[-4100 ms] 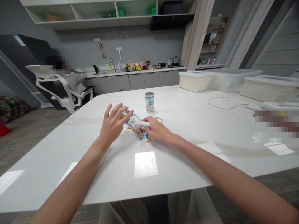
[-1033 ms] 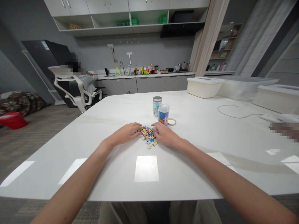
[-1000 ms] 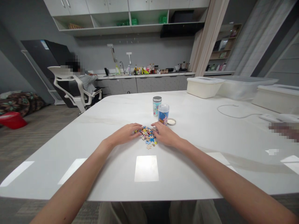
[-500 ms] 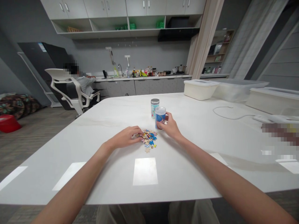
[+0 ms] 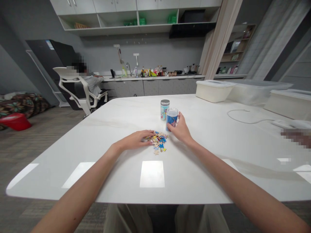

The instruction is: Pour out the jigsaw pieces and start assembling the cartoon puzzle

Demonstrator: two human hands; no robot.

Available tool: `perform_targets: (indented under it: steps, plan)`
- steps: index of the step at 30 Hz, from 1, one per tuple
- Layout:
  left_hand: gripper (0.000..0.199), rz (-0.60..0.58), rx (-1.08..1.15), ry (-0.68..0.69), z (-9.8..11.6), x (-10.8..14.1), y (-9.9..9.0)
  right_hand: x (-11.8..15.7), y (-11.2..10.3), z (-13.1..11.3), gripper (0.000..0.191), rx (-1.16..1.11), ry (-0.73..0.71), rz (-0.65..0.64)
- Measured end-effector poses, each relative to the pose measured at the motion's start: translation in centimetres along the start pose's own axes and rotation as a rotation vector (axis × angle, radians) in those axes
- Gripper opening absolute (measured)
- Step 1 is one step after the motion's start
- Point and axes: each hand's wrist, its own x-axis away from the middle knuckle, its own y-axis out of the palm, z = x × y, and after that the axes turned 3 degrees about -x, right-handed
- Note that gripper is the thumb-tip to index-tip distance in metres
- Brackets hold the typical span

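Note:
A small heap of jigsaw puzzle pieces (image 5: 160,141) lies on the white table (image 5: 116,184). My left hand (image 5: 137,139) rests at the heap's left side, fingers stretched over some of the pieces. In my right hand (image 5: 181,129) is a clear jar (image 5: 172,120) with a blue picture on it, upright, its top without a lid. The thumb and fingers wrap round its right side. Just behind it stands a second jar (image 5: 164,109) with a silver lid and a light blue label, partly covered by the first.
Pale storage boxes (image 5: 213,91) and a clear plastic bin (image 5: 257,92) stand at the back right. A white cable (image 5: 239,122) curls in front of them. Beyond the table's left side a person sits in a white office chair (image 5: 73,85). A red bucket (image 5: 17,122) is on the floor.
The view has shifted slightly. My left hand's fingers have stretched out further over the puzzle pieces. My right hand still holds the clear jar beside the heap.

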Motion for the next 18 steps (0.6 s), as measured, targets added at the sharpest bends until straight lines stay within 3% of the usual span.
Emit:
perform_targets:
  steps: [2, 5, 7, 10, 12, 15, 18]
  plan:
    - [0.040, 0.019, 0.041, 0.034, 0.3, -0.2, 0.1, -0.1, -0.6, -1.1, 0.064, -0.009, 0.020, 0.228]
    - [0.044, 0.035, 0.056, 0.042, 0.5, 0.0, -0.4, -0.2, -2.0, -3.5, 0.034, -0.051, -0.170, 0.321]
    - [0.049, 0.051, 0.026, 0.001, 0.2, 0.4, -1.0, 0.0, -2.5, -4.5, 0.017, -0.087, -0.310, 0.143]
    - [0.048, 0.057, -0.073, -0.076, -0.7, 1.1, -1.9, 0.7, -2.0, -4.7, 0.016, -0.056, -0.442, -0.269]
    - [0.041, 0.039, -0.124, -0.092, -1.4, 1.4, -2.1, 1.4, -1.1, -4.3, 0.020, -0.006, -0.449, -0.435]
    - [0.033, 0.032, -0.139, -0.083, -1.9, 1.2, -1.8, 2.1, -0.3, -4.1, 0.023, -0.002, -0.426, -0.499]
    - [0.029, 0.048, -0.124, -0.044, -1.6, 0.8, -1.4, 1.9, -0.9, -5.0, 0.028, -0.059, -0.419, -0.269]
